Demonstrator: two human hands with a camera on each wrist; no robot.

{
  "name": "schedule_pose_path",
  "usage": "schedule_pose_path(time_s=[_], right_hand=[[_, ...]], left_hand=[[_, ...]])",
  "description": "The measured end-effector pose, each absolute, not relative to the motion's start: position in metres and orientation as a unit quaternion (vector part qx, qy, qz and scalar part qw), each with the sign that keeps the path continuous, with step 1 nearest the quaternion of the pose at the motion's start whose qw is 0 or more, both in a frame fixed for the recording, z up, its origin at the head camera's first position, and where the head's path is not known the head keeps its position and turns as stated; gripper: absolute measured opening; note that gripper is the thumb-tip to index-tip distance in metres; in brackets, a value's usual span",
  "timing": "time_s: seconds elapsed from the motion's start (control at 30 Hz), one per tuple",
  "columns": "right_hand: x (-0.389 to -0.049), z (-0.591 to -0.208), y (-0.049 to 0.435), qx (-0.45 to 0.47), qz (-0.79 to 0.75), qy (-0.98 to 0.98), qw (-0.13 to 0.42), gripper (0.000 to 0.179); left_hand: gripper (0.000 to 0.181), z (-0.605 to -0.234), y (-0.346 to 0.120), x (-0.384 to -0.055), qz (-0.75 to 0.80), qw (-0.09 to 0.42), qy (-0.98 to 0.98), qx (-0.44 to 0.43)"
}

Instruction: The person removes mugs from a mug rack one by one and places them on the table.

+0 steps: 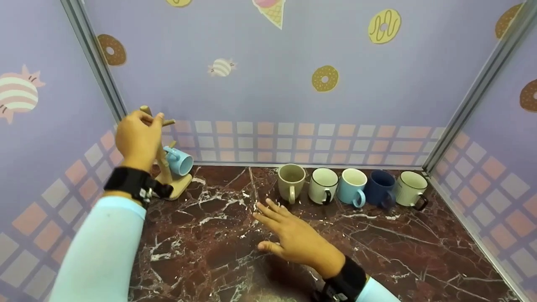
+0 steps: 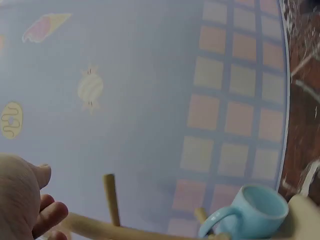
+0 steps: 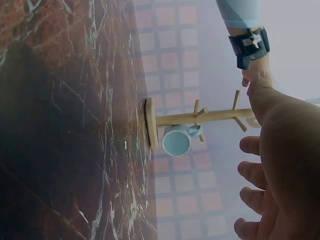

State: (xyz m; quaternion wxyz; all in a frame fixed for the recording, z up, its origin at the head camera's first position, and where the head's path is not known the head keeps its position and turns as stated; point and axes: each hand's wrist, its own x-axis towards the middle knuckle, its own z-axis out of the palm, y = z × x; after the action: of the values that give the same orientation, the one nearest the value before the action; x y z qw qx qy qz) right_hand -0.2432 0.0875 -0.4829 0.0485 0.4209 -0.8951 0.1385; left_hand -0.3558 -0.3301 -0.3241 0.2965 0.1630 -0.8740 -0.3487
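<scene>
A wooden mug tree (image 1: 165, 174) stands at the back left. From one of its lower pegs a light blue mug (image 1: 181, 162) hangs by its handle, mouth tilted down. My left hand (image 1: 138, 136) is up by the top of the post, fingers loosely bent, with no mug in them. In the left wrist view the thumb (image 2: 44, 175) stands apart from the fingers, and the post (image 2: 100, 229) runs just past them. My right hand (image 1: 298, 237) is spread over the counter, palm down and holding nothing.
A row of mugs lines the back right: beige (image 1: 291, 180), white with black handle (image 1: 323, 186), light blue with white inside (image 1: 351, 186), navy (image 1: 380, 188), and another pale one with black handle (image 1: 410, 189). Walls enclose the dark marbled counter (image 1: 201, 251) at the back and sides.
</scene>
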Motion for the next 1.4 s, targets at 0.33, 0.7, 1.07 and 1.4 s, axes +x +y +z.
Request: schedule_pose_path(time_s=[0.33,0.7,1.07,1.4], right_hand=[[-0.245,-0.485,0.087,0.430,0.128,-0.892,0.050,0.086],[-0.244,-0.484,0.086,0.449,0.119,-0.884,0.056,0.086],[-0.243,-0.486,0.085,0.451,0.135,-0.882,0.030,0.082],[-0.241,-0.486,0.085,0.438,0.162,-0.884,0.009,0.076]], left_hand=[[0.091,-0.304,-0.354,-0.385,-0.263,0.233,-0.915,0.201],[0.075,-0.307,-0.358,-0.393,-0.241,0.231,-0.919,0.208],[0.065,-0.303,-0.361,-0.399,-0.178,0.208,-0.937,0.215],[0.057,-0.292,-0.360,-0.406,-0.156,0.170,-0.948,0.217]])
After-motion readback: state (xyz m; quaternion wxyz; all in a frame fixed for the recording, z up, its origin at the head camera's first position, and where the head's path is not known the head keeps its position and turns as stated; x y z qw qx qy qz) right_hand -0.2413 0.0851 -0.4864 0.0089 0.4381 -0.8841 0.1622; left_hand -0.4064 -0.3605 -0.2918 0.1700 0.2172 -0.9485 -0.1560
